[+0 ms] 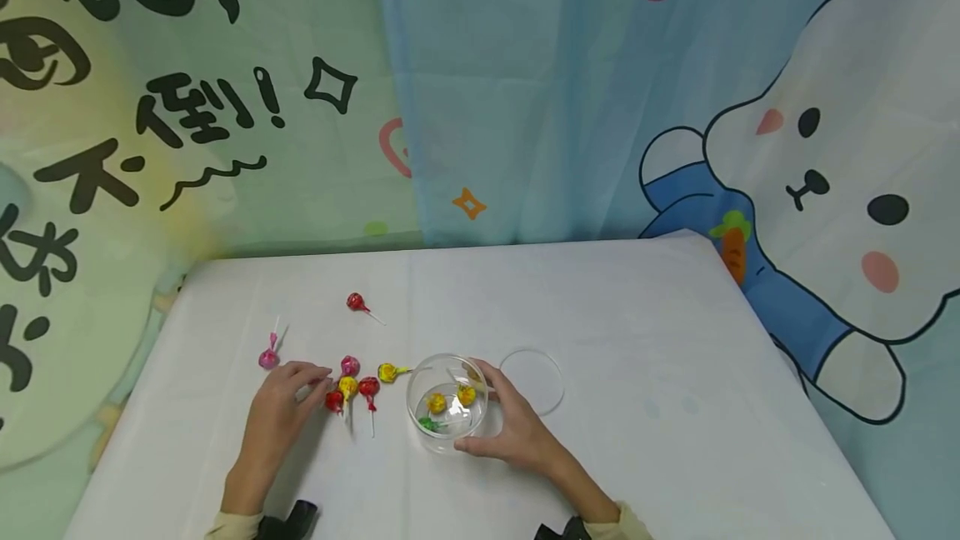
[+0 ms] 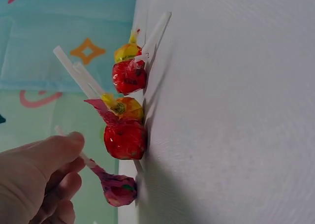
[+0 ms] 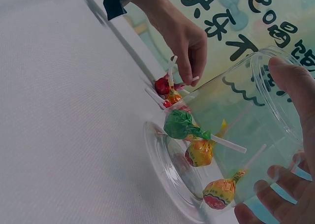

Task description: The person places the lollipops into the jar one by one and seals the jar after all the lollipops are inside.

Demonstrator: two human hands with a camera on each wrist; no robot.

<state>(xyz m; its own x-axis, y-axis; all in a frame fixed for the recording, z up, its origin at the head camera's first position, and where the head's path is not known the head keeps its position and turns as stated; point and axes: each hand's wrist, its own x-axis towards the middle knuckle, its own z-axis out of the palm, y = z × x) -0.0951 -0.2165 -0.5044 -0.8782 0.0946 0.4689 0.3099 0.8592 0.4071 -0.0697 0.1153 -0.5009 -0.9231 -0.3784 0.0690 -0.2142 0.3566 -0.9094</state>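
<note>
My left hand (image 1: 279,407) pinches the white stick of a pink lollipop (image 2: 119,190) between thumb and fingertips, with the wrapped ball hanging close to the tabletop. Beside it lie a red lollipop (image 2: 125,140), a yellow one (image 1: 348,386) and a second red one (image 1: 369,387). My right hand (image 1: 517,427) grips a clear jar (image 3: 231,93) from the right side, its thumb by the rim in the right wrist view. Inside the jar are a green lollipop (image 3: 179,124) and two yellow ones, of which one (image 3: 220,192) lies nearer the right fingers.
A clear round lid (image 1: 562,386) lies behind the right hand. Another yellow lollipop (image 1: 387,372) lies left of the jar. Farther off are a red lollipop (image 1: 356,302) and a pink one (image 1: 268,357). The white table (image 1: 660,407) meets a printed curtain (image 1: 510,90) at the back.
</note>
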